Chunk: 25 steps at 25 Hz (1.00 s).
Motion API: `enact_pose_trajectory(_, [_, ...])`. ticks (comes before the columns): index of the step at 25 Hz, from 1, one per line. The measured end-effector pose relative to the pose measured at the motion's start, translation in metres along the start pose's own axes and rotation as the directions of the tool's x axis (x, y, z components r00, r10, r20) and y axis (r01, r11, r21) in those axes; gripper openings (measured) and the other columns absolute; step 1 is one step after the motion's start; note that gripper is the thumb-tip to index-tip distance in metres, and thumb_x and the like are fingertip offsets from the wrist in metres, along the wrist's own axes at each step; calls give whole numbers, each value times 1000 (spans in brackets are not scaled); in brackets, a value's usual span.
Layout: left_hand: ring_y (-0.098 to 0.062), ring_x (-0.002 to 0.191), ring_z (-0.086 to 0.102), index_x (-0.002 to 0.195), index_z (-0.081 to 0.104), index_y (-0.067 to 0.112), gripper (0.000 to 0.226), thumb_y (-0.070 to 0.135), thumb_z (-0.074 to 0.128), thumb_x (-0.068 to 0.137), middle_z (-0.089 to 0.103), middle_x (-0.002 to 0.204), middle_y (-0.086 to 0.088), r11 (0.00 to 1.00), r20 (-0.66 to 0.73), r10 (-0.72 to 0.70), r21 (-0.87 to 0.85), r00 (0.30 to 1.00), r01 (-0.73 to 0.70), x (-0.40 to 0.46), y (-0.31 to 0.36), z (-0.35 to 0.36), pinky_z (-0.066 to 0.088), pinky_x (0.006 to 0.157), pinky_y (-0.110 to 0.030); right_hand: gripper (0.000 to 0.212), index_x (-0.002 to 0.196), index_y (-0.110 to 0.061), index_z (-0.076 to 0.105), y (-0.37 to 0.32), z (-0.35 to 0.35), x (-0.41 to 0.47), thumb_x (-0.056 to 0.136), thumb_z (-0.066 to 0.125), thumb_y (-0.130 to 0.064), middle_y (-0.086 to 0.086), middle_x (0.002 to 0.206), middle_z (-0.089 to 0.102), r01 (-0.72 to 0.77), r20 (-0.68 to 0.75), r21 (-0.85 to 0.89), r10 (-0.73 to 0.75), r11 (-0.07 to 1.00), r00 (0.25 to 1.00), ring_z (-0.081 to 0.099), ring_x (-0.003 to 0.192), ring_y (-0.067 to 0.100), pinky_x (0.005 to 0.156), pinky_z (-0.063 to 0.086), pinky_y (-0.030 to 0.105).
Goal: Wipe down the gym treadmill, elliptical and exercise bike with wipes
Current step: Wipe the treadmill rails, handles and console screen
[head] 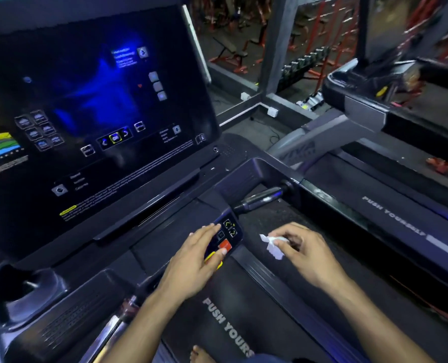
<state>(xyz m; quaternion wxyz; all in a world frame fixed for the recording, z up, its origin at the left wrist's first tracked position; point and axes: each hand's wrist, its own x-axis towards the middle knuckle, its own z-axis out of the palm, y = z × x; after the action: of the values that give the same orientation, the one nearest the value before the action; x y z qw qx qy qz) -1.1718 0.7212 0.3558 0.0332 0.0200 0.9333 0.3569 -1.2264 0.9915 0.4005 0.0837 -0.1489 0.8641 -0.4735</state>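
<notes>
1. Our right hand [302,247] pinches the crumpled wipe [274,244] above the belt.
2. Left hand [199,254] lies flat, fingers straight, on the treadmill keypad [226,235].
3. Let's wipe gently around the red button [225,246].

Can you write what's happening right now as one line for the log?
left hand: flat on control pad | right hand: pinching wipe above belt | screen: lit
</notes>
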Motion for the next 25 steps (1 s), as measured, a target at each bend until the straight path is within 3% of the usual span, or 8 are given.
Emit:
enact_pose_trajectory(4, [1,150,20,156,34,32,89,85,24,86,32,162,12,992,93,100,72,991,-107,10,51,46,7,127,-26,27,88,-31,73,32,-53,-47,90,68,-5,-8,91,70,-46,-137,32,50,998,989,71,83,11,80,55,33])
enact_pose_trajectory(8, [-4,152,21,155,36,30,92,84,29,81,31,162,10,982,199,169,47,965,-182,17,128,115,13,127,-34,31,87,-32,75,81,-123,-121,86,73,-2,-9,94,70,-146,-305,104,171,984,937,71,84,12,78,58,41])
enact_pose_trajectory(11, [-3,153,18,155,35,31,76,71,42,91,28,161,14,955,357,268,27,895,-297,10,200,179,6,126,-26,28,82,-32,75,126,-176,-197,84,73,-5,-8,86,73,-244,-449,188,304,951,840,70,80,13,76,55,37])
enact_pose_trajectory(14, [-2,153,15,157,32,30,63,52,51,101,24,165,11,902,468,373,22,801,-432,5,261,242,1,126,-23,21,80,-25,74,159,-212,-265,86,71,-5,-9,78,75,-323,-539,262,416,909,733,69,72,8,72,52,25])
enact_pose_trajectory(16, [-2,153,15,158,32,30,62,50,51,102,24,166,10,868,515,421,9,747,-496,2,294,278,0,126,-23,19,81,-22,73,175,-226,-301,88,70,-4,-9,75,75,-350,-576,297,459,889,677,68,67,4,67,49,17])
enact_pose_trajectory(18, [-1,152,17,158,32,32,62,50,51,102,25,165,11,838,560,461,-21,688,-545,-2,323,306,1,126,-22,15,83,-22,71,191,-235,-330,89,70,-8,-8,75,75,-384,-592,341,513,858,621,69,67,6,68,50,20])
enact_pose_trajectory(21, [-1,152,17,157,32,32,61,51,50,102,27,165,11,785,618,509,-49,599,-617,-4,357,339,0,125,-20,15,88,-29,69,216,-250,-360,89,71,-14,-11,82,75,-420,-642,378,560,825,523,71,76,8,73,54,30])
enact_pose_trajectory(25, [3,149,20,155,37,32,56,47,52,102,32,158,18,736,594,590,-118,547,-666,24,392,369,-1,121,-12,28,94,-39,70,238,-274,-368,89,70,-12,-16,98,70,-461,-699,334,544,822,464,67,90,-1,78,51,20])
